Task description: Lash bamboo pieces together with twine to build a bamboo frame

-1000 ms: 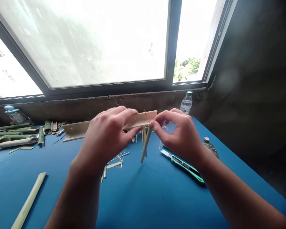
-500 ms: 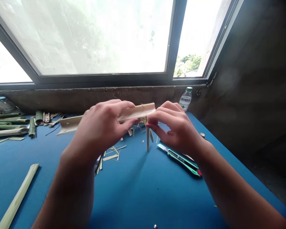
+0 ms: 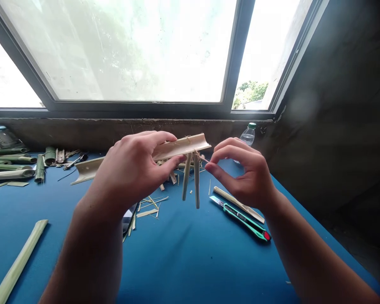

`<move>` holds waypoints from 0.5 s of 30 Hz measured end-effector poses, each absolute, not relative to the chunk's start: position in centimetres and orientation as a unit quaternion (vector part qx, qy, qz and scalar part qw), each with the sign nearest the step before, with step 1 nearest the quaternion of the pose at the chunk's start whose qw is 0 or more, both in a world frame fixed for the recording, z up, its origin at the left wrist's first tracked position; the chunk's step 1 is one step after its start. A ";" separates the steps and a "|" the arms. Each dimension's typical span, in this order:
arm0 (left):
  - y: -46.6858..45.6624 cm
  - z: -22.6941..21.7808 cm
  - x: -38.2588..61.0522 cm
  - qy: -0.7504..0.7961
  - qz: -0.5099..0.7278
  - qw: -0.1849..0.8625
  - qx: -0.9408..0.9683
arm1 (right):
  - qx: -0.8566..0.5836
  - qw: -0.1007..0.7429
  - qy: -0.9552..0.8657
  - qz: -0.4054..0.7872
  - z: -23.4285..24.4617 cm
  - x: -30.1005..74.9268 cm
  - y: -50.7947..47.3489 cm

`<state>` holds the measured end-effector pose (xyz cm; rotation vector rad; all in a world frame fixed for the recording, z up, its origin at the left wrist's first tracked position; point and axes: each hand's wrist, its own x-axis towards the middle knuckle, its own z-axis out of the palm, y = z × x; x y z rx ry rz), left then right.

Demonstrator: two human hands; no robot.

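Observation:
My left hand (image 3: 131,171) grips a long split bamboo piece (image 3: 183,146) and holds it level above the blue table (image 3: 190,257). Two thin bamboo sticks (image 3: 191,180) hang down from its right end. My right hand (image 3: 243,175) is beside that end, thumb and forefinger pinched on a thin strand (image 3: 203,157) that runs to the joint where the sticks meet the piece.
A green utility knife (image 3: 242,218) and a bamboo stick (image 3: 237,204) lie below my right hand. Bamboo shavings (image 3: 148,209) and a dark phone-like object (image 3: 128,218) lie under my left hand. Green bamboo lengths (image 3: 11,166) lie at far left, a strip (image 3: 17,264) at front left. A water bottle (image 3: 247,135) stands by the sill.
My hands have lifted the bamboo piece a little. My right hand has drawn back to the right, pinching a strand. Two hanging sticks now show, and my view has shifted slightly.

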<state>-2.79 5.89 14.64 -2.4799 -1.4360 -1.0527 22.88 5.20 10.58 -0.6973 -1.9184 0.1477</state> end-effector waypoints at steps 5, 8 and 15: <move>5.4 15.0 -2.9 -0.504 -0.285 0.025 -0.815 | -0.314 0.532 -0.742 0.260 11.2 23.0 4.4; 5.2 15.1 -2.9 -0.509 -0.281 0.022 -0.814 | -0.334 0.519 -0.724 0.307 11.3 23.1 4.4; 5.7 15.2 -3.5 -0.491 -0.314 -0.019 -0.813 | -0.309 0.513 -0.729 0.332 11.5 23.4 4.8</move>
